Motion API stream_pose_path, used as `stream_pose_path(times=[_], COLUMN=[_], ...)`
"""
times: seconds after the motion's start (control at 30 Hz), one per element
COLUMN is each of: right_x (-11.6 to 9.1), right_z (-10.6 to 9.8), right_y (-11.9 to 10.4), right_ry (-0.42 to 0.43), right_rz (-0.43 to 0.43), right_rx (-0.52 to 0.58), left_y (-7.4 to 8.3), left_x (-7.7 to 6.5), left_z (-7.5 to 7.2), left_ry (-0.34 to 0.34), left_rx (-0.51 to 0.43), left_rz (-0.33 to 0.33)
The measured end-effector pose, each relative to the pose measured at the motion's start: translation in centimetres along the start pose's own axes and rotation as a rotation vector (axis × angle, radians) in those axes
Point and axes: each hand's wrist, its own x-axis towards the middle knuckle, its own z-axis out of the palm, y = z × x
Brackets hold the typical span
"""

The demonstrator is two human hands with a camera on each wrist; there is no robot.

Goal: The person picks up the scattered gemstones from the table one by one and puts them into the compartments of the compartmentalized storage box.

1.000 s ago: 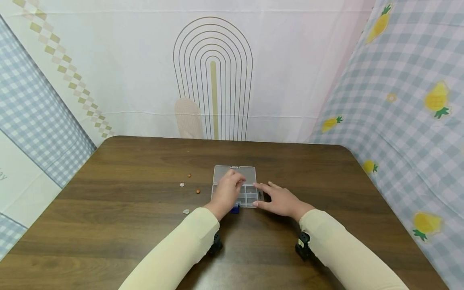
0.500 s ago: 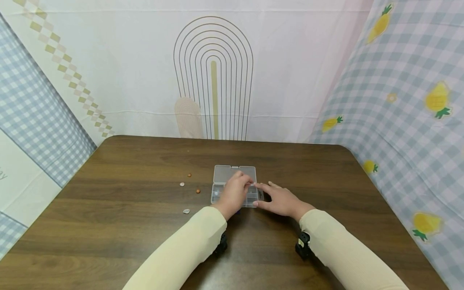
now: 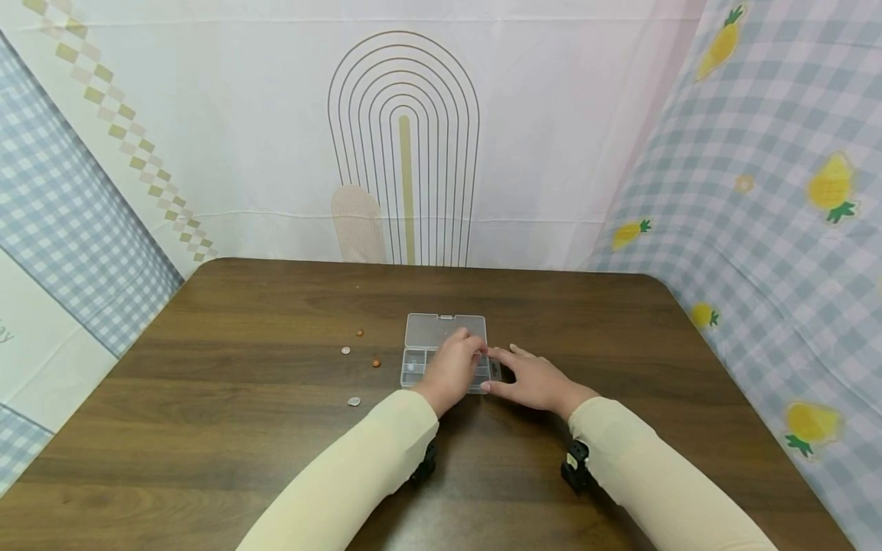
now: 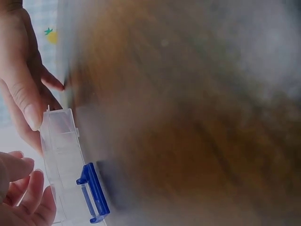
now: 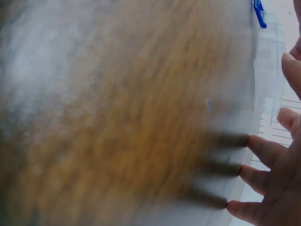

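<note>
A clear plastic compartment box (image 3: 412, 378) stands on the table with its lid (image 3: 427, 327) tipped back. A blue latch (image 4: 98, 194) shows on its front in the left wrist view. My left hand (image 3: 451, 369) reaches over the right compartments, fingers curled and the thumb close to the index finger. I cannot tell whether something small sits between those fingertips. At the box's right end, my right hand (image 3: 536, 381) keeps its fingers spread, with thumb and index finger (image 5: 288, 117) against the box. Its other fingertips rest on the table.
Left of the box lie several small pieces: an orange one (image 3: 376, 363), another orange one (image 3: 359, 333), a whitish round one (image 3: 346, 350) and a pale shiny one (image 3: 354, 401). The wooden table (image 3: 207, 459) is backed by hanging cloths.
My left hand has moved right across the box, uncovering the left compartments and covering the blue latch in the head view. My right hand stays at the box's right end.
</note>
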Motion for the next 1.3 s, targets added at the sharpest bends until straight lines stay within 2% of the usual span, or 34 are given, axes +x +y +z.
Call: stream_pose_path(times=[0.47,0.67,0.93,1.3], right_x=[0.0,0.0,-0.1,0.0], right_z=[-0.1,-0.1,-0.2,0.0], right_y=[-0.1,-0.2,-0.2,0.0], right_ry=[-0.023,-0.032,-0.041,-0.033], right_rz=[0.01,0.019,0.024,0.025], right_rx=[0.007,0.009,0.019,0.006], left_y=[0.0,-0.1,-0.4,-1.5], left_x=[0.5,0.5,0.5,0.1], left_z=[0.0,-0.5,-1.5,-2.9], left_ry=[-0.019,-0.005,-0.011,-0.004], left_rx=[0.017,0.049,0.039,0.039], left_rz=[-0.049,-0.028,-0.009,-0.066])
